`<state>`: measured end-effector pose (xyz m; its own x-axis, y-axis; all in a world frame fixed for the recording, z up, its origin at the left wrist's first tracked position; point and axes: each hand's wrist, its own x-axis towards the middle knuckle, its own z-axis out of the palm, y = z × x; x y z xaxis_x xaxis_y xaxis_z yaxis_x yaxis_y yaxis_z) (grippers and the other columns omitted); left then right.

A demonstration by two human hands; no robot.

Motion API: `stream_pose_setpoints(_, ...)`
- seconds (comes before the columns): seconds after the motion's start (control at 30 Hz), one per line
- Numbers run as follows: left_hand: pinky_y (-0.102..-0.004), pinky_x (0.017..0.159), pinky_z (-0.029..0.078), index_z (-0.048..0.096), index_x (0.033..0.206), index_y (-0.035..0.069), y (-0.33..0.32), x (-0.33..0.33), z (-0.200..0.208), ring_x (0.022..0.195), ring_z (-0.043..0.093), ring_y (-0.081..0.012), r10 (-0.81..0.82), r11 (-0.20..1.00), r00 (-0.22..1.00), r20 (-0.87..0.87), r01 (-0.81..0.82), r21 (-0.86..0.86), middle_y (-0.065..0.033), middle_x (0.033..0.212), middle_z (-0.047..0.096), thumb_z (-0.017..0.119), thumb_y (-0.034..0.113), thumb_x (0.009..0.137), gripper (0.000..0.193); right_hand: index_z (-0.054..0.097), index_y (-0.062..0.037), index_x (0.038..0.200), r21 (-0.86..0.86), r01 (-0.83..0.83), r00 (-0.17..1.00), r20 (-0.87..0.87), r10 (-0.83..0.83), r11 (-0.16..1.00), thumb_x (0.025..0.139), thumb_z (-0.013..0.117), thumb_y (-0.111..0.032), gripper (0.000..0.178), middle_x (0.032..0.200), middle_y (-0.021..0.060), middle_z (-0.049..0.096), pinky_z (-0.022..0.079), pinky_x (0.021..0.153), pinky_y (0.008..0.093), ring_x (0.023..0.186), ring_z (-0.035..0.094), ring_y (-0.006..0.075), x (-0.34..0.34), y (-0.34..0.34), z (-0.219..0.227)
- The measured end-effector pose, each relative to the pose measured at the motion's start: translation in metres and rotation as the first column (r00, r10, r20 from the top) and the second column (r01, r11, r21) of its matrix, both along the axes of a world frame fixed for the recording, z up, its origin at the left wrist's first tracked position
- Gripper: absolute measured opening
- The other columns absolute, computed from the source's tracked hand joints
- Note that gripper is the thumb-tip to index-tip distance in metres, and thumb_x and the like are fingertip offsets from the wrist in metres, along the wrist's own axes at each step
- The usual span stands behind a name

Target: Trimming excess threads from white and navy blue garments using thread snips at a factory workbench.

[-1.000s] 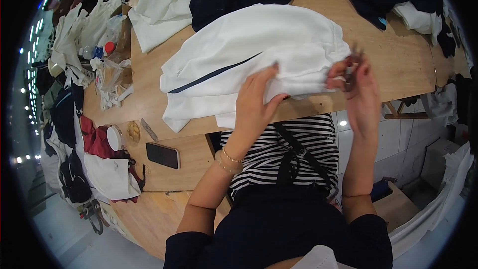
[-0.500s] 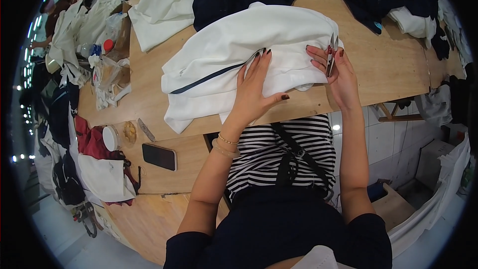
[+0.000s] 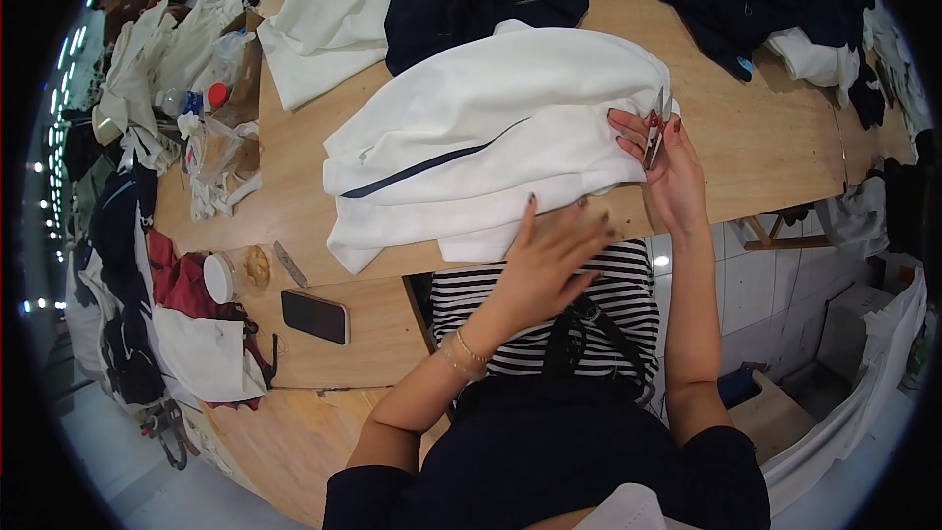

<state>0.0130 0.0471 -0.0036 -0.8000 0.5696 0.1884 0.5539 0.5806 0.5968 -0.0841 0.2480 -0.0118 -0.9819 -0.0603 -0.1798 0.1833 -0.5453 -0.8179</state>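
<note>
A white garment [image 3: 471,142] with a dark navy stripe [image 3: 432,169] lies spread on the wooden table [image 3: 765,142] before me. My left hand [image 3: 551,260], partly smeared by motion, is off the cloth near the table's front edge, above my striped lap; its fingers are stretched and apart, holding nothing. At the garment's right end my right hand [image 3: 675,175] holds a small pair of metal thread snips [image 3: 656,130], blades pointing away from me. Its fingers rest by the white cloth.
Behind lie another white garment [image 3: 329,20] and dark navy garments [image 3: 486,0]. To the left are a black phone [image 3: 315,316], a jar with a white lid [image 3: 219,278], red cloth [image 3: 184,270] and a cardboard box [image 3: 245,69] with plastic bags and a red-capped bottle.
My left hand has lifted off the garment and moved toward me and to the right, uncovering the stripe's end. My right hand stays almost in place with the snips.
</note>
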Motion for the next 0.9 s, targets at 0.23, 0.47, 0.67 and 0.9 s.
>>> stream_pose_setpoints(0.23,-0.0381,0.097,0.042,0.061,0.115,0.009,-0.035,-0.004,0.014,0.099,0.061,-0.0203,0.006,0.945,0.958,0.288,-0.100,0.312,-0.0080,0.109,0.064,0.059,0.002,0.082,0.034,0.051,-0.0074,0.110,0.021,0.051,0.992,-0.118,-0.048,0.998,0.101,0.039,-0.032,0.029,0.097,0.0044,0.062,0.047,0.077,0.0284,0.087,0.059,0.0143,0.009,0.053,-0.013)
stream_pose_setpoints(0.47,-0.0313,0.088,0.045,0.051,0.127,0.002,-0.244,-0.004,-0.027,0.105,0.056,-0.0217,0.904,0.356,0.389,0.180,-0.915,0.188,-0.0135,0.119,0.055,0.050,0.013,0.095,0.035,0.046,-0.0122,0.098,0.078,0.266,0.960,-0.111,-0.256,0.961,0.100,0.043,-0.029,0.017,0.084,-0.0018,0.049,0.036,0.065,0.0215,0.074,0.044,0.0057,0.009,0.048,0.028)
stream_pose_setpoints(0.67,-0.0249,0.078,0.046,0.054,0.121,-0.002,-0.275,-0.020,-0.068,0.093,0.056,-0.0136,0.683,0.349,0.459,0.568,-0.889,0.297,-0.0076,0.105,0.060,0.053,0.018,0.094,0.033,0.053,-0.0078,0.089,0.411,0.295,0.936,0.055,-0.346,0.863,0.088,0.064,-0.016,0.014,0.074,-0.0034,0.048,0.032,0.056,0.0210,0.063,0.038,0.0036,0.008,0.055,0.013)
stream_pose_setpoints(0.9,-0.0206,0.072,0.042,0.062,0.099,0.000,-0.271,-0.022,-0.040,0.073,0.050,-0.0081,0.523,0.407,0.505,0.686,-0.856,0.320,0.0019,0.077,0.053,0.057,0.015,0.091,0.018,0.059,-0.0060,0.090,0.436,0.047,0.970,0.194,-0.144,0.899,0.087,0.065,-0.021,0.017,0.063,-0.0052,0.049,0.030,0.044,0.0205,0.051,0.041,0.0036,-0.005,0.048,-0.003)
